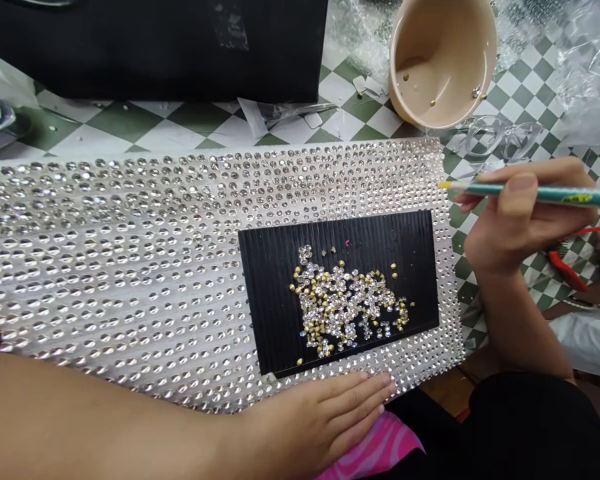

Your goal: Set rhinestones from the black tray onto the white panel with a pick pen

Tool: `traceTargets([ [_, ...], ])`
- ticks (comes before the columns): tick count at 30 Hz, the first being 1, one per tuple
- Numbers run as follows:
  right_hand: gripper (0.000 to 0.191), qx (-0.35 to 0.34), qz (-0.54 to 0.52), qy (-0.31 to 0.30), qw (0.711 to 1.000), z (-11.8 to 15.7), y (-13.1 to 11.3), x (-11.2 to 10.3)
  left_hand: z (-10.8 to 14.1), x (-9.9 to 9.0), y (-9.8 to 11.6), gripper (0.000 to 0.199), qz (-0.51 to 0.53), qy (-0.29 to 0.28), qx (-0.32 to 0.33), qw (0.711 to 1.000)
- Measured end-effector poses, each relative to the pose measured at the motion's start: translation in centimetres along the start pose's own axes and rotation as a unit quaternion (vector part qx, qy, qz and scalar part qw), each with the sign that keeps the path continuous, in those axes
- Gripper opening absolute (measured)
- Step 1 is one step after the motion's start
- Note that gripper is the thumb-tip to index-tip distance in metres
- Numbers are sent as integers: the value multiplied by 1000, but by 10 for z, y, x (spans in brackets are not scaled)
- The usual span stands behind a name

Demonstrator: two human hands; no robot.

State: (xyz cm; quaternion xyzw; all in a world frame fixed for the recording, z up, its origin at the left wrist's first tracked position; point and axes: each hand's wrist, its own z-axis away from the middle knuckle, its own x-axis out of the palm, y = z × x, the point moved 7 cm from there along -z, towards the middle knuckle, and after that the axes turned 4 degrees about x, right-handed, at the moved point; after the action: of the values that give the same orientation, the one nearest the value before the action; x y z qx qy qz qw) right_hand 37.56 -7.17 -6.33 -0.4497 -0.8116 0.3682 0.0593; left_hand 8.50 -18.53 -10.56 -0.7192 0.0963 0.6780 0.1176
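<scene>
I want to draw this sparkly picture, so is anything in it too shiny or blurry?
In the head view, the rows of shiny stones throw little white glare spots, while the black board shows almost none. The left hand looks big because it's so near the camera. The right hand and green pencil look fairly clear.

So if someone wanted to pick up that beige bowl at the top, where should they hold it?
Probably by the rim of the beige bowl, on its near, lower side, with the hand coming from the front. It lies tilted with its mouth toward the person, so that edge is exposed. Thumb inside and fingers outside would work, keeping clear of the few gold-backed stones inside.
</scene>
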Motion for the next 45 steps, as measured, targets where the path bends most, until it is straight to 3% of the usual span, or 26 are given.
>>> traceTargets([
  [3, 28, 10, 4, 26, 1000, -6, 22, -2, 1, -3, -1, 56, -16, -6, 6, 1000],
  [6, 28, 14, 19, 13, 1000, -7, 31, 0, 1, -5, -4, 54, -25, -13, 6, 1000],
  [11, 23, 12, 24, -5, 1000, -5, 30, 2, 0, -4, -6, 54, -22, -10, 7, 1000],
  [19, 30, 25, 42, -28, 998, -3, 25, 7, 1, -3, -1, 55, -19, -5, 12, 1000],
  [32, 30, 35, 51, -41, 997, -3, 27, 5, 3, -25, -16, 54, 186, 104, -18, 977],
  [38, 31, 42, 60, -53, 996, -2, 35, 3, 4, -49, -45, 52, 214, 108, 3, 971],
  [45, 42, 49, 75, -46, 995, -2, 36, 3, -4, -61, -96, 53, 156, 121, -94, 976],
])
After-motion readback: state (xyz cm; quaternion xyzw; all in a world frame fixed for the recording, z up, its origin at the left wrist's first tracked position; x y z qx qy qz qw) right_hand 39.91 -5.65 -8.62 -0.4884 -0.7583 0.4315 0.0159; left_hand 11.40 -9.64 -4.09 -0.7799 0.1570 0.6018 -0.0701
